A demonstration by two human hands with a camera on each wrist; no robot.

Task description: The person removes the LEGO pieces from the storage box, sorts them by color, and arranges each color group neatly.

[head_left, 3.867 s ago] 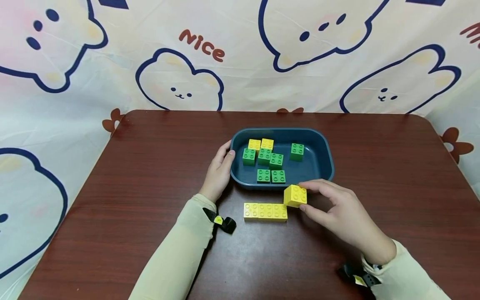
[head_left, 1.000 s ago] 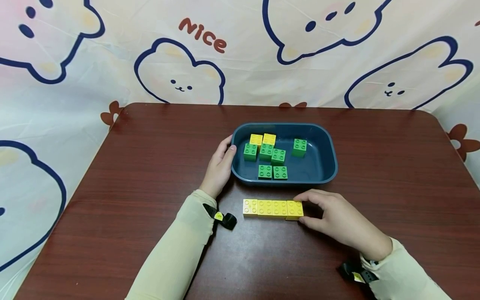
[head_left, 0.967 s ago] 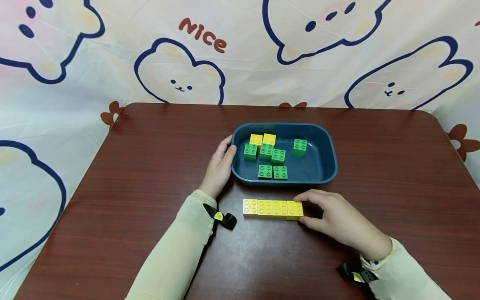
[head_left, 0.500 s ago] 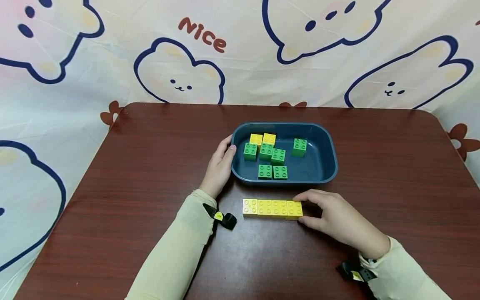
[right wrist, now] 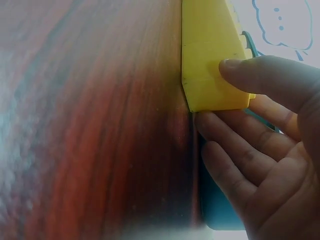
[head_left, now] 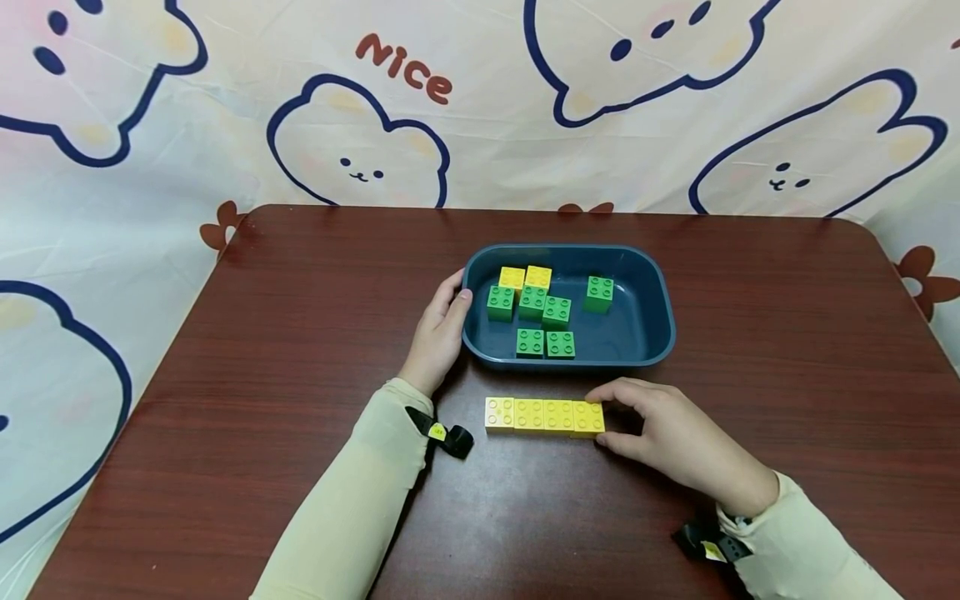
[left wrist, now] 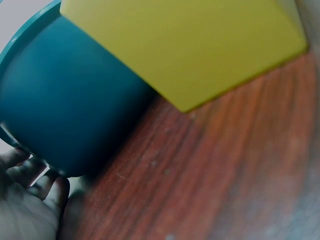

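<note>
One row of yellow blocks [head_left: 529,415] sits just in front of the blue tray [head_left: 630,333], right hand [head_left: 667,433] pinching the end block [head_left: 588,419] front and back, the best hold on likely light, stiff, slick plastic, while the left hand [head_left: 435,342] grips the tray's side.

Head view looks down toward twelve o'clock; wrist views, close, face in from eight and four, sharing yellow bricks [head_left: 544,416].

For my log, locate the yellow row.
In the head view, the yellow row lies on the table in front of the tray, its right end pinched by the right hand.
</note>
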